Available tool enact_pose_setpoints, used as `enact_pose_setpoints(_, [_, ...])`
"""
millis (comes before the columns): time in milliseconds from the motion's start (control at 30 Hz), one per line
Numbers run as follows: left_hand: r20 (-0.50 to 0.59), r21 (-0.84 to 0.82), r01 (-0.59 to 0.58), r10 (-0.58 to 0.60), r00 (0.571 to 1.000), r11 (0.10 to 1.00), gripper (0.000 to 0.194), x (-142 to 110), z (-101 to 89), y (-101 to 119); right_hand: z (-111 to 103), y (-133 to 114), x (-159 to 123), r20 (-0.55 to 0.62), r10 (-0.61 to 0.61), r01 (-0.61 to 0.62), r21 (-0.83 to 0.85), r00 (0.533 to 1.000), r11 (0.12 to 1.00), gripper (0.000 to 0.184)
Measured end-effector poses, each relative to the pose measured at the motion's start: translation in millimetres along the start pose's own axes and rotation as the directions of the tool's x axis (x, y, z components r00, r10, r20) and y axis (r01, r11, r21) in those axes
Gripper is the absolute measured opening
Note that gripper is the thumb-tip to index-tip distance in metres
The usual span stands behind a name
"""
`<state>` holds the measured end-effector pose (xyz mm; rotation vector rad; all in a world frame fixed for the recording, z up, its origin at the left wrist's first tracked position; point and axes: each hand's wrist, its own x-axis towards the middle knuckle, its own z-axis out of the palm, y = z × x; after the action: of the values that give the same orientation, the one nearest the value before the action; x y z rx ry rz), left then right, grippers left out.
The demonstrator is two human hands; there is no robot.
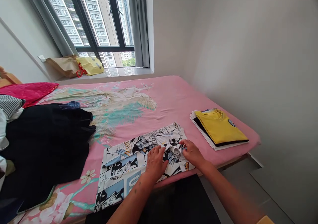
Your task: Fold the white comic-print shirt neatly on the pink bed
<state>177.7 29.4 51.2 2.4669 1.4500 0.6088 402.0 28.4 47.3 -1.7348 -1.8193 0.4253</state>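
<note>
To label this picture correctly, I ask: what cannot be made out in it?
In the head view:
Patterned cloth: partly hidden by the left hand.
Folded clothes: mostly covered by the yellow shirt.
Striped cloth: cut off by the left edge.
Badge on the shirt: too small to read.

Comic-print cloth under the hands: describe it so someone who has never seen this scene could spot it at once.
Find the pink bed, then its near edge, between the dark clothes and the folded yellow shirt. There lies the comic-print cloth, with the left hand and right hand on it. Its black, white and blue pictures set it apart from those plainer neighbours.
</note>
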Motion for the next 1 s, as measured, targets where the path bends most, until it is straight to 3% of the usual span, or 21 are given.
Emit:
enact_pose_setpoints(100, [0.044,0.088,0.025,-0.029,0.999,0.996,0.048,23.8,6.1,6.0,4.6,-2.0,-8.7,0.039,-0.108,0.109,-0.020,0.993,0.994,0.046])
enact_pose_setpoints(233, [0.094,0.185,0.000,-0.018,0.995,0.983,0.031,44.9,4.6,2.2,12.1,3.9,-15.9,0.026,-0.186,0.188,-0.059,0.982,0.980,0.045])
enact_pose_setpoints(467, [0.165,0.215,-0.187,0.153,0.974,0.959,0.024,54.7,-28.1,-9.2,1.7,9.1,-4.3,-0.068,-0.185,0.186,0.002,0.980,0.983,0.020])
enact_pose_setpoints(633, [0.400,0.255,-0.230,0.114,0.909,0.939,0.022,50.7,-47.3,-8.6,-17.0,5.3,-4.9,0.029,-0.204,0.205,-0.041,0.979,0.978,0.012])
enact_pose_setpoints(767, [0.371,0.215,-0.187,0.097,0.924,0.958,0.023,51.5,-47.3,-2.7,-21.8,10.3,1.5,0.057,-0.054,0.054,0.000,0.997,0.999,0.020])
enact_pose_setpoints(933, [0.307,0.106,-0.220,0.178,0.935,0.970,0.057,46.9,-26.3,8.1,-11.2,24.0,38.1,0.038,0.161,-0.165,0.142,0.986,0.976,0.023])
enact_pose_setpoints(1000, [0.337,0.074,-0.207,0.170,0.926,0.976,0.049,43.3,-20.0,12.3,-5.5,23.7,54.6,0.022,0.170,-0.172,0.145,0.985,0.974,0.023])
